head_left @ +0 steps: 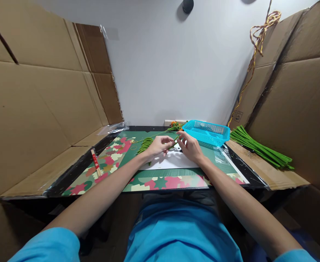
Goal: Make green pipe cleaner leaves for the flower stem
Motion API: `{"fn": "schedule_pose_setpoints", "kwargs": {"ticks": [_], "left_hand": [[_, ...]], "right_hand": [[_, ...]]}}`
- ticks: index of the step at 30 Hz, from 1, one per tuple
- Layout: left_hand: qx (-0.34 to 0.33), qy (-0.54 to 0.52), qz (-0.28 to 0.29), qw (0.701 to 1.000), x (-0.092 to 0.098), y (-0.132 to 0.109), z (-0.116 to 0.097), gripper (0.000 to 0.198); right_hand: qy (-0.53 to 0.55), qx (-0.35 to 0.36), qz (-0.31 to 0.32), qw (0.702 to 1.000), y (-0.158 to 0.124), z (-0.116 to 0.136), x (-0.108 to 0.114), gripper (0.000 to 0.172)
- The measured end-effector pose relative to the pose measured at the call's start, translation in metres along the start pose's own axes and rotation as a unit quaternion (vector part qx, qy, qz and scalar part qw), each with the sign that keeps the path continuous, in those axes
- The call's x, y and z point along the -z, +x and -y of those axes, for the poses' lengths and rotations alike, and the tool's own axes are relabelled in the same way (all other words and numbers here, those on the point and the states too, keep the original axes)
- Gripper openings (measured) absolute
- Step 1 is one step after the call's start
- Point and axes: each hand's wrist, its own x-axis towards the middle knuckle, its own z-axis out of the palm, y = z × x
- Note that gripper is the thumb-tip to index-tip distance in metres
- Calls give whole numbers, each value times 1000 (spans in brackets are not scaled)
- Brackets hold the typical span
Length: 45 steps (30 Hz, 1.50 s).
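Over a white sheet [170, 162] at the middle of the table, my left hand [160, 146] pinches a short green stem [174, 142]. My right hand [189, 146] has its thumb and a finger closed at the stem's upper end. Left of my left hand lies a row of green curved pieces [145, 145], partly hidden by that hand. A dark and white object, too small to make out, shows between the hands on the sheet. Behind them lies an orange flower [174, 124] with a long green stem.
A blue basket [207, 133] stands at the back right. A bundle of green stems [260, 147] lies on cardboard at the right. Red-wrapped chopsticks [95, 160] lie at the left on the patterned mat [160, 182]. Cardboard walls [39, 98] flank the table.
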Motion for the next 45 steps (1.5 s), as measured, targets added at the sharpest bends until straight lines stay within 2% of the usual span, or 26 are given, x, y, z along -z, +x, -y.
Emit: {"fn": "schedule_pose_setpoints", "kwargs": {"ticks": [7,15,23,33,37,45], "left_hand": [[-4,-14,5,1000,1,-1,-4,44],[-18,-70,-71,995,7,3,4,35],[13,-133,-115,984,8,2,-1,35],[53,-155,-119,979,7,0,-4,35],[59,-154,-107,980,6,0,-4,38],[40,-141,-95,985,6,0,-2,49]], "right_hand": [[-22,15,0,1000,-1,-2,-2,26],[-55,26,8,998,-1,-7,-1,20],[-65,52,15,996,-3,-8,-1,22],[-71,33,-8,997,-2,-4,3,22],[-60,22,-19,998,-1,-3,3,28],[-82,-6,16,997,0,1,5,40]]}}
